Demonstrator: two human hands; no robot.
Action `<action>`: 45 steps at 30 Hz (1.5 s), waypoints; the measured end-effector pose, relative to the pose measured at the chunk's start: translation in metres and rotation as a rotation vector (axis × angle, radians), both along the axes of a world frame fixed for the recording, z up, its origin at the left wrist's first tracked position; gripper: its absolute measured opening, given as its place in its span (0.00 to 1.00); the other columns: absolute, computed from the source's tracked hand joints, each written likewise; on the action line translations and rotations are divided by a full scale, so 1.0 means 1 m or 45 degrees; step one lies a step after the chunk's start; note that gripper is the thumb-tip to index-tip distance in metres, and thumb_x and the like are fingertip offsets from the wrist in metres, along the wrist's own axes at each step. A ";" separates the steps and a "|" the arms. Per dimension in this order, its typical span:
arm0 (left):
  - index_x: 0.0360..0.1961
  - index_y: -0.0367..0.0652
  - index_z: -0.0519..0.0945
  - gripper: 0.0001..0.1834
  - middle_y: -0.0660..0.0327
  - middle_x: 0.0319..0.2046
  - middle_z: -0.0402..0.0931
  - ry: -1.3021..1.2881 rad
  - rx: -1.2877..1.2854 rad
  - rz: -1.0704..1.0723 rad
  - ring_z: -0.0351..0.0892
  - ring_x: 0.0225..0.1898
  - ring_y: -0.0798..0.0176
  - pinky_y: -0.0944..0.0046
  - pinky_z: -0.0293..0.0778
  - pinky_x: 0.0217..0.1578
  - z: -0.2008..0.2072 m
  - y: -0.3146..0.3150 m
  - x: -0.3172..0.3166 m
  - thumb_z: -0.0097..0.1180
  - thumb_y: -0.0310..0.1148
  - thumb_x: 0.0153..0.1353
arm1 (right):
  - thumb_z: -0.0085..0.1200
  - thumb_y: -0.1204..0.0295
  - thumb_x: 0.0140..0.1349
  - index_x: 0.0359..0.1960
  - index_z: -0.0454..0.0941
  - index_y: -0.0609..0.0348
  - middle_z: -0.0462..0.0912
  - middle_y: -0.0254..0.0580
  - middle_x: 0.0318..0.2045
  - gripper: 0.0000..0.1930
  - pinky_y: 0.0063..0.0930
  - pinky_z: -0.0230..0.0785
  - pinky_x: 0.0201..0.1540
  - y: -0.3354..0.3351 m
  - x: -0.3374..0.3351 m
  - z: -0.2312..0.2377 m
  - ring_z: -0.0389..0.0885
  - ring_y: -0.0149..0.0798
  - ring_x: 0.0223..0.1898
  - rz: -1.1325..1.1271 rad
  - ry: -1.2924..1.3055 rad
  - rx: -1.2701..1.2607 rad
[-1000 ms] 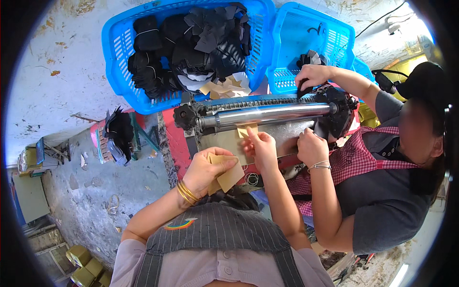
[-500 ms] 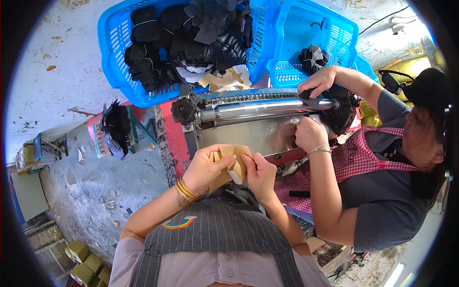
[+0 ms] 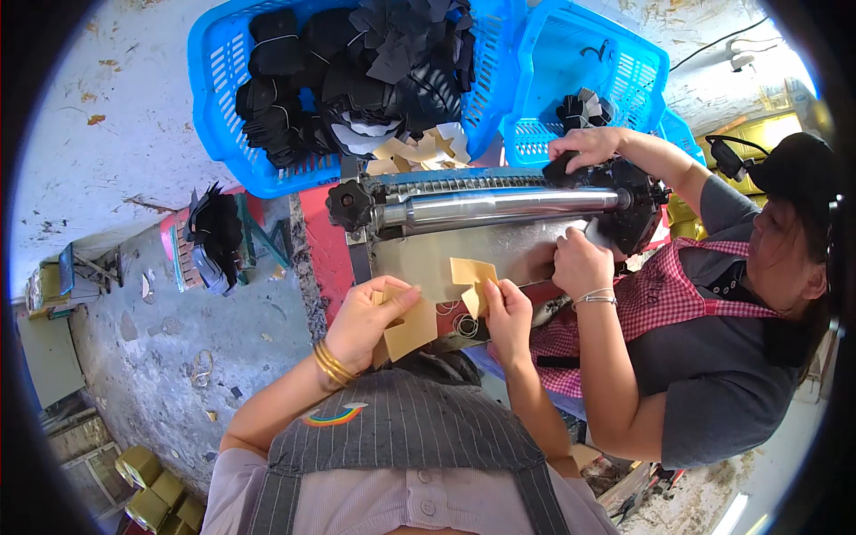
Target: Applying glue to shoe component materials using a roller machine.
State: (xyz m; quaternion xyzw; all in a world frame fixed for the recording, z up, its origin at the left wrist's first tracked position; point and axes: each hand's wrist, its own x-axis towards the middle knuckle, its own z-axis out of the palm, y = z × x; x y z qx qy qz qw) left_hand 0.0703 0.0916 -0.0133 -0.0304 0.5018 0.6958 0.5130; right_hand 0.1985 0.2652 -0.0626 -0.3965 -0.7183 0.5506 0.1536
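Observation:
My left hand is closed around several tan cut pieces, which look like thin card or leather, with gold bangles on that wrist. A short way to the right, my right hand pinches a smaller tan cut piece between thumb and fingers. The two hands are apart, in front of the roller machine with its shiny metal bar and flat metal plate. Loops of thin string or rubber bands lie just beneath my right hand's piece.
A blue basket beyond the machine holds bundled black pieces and tan scraps. Another blue basket stands beside it. At right, a person in a checked apron works with black pieces at the roller. Dark pieces rest on a stand at left.
My hands have moved apart; the right now carries a tan piece away from those in the left. The other person's far hand has shifted slightly left with a black piece.

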 end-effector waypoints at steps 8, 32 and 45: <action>0.34 0.38 0.75 0.09 0.62 0.30 0.77 0.171 -0.043 0.014 0.76 0.30 0.72 0.71 0.73 0.32 0.004 0.012 0.007 0.59 0.30 0.55 | 0.50 0.68 0.61 0.26 0.73 0.62 0.76 0.37 0.18 0.10 0.17 0.64 0.18 0.007 -0.070 0.019 0.73 0.27 0.16 -0.140 0.187 -0.660; 0.36 0.39 0.70 0.12 0.58 0.35 0.75 -0.062 0.028 0.078 0.78 0.33 0.64 0.64 0.77 0.34 -0.002 0.019 -0.003 0.60 0.27 0.53 | 0.47 0.70 0.63 0.26 0.72 0.62 0.72 0.31 0.17 0.10 0.14 0.62 0.19 -0.011 -0.030 0.047 0.70 0.22 0.17 0.432 0.157 -0.359; 0.34 0.39 0.73 0.12 0.62 0.29 0.75 0.037 -0.001 0.131 0.77 0.29 0.69 0.69 0.75 0.29 0.002 0.021 -0.006 0.63 0.26 0.50 | 0.48 0.70 0.62 0.28 0.73 0.64 0.75 0.33 0.17 0.10 0.16 0.61 0.18 0.002 -0.045 0.043 0.72 0.23 0.16 0.135 0.222 -0.635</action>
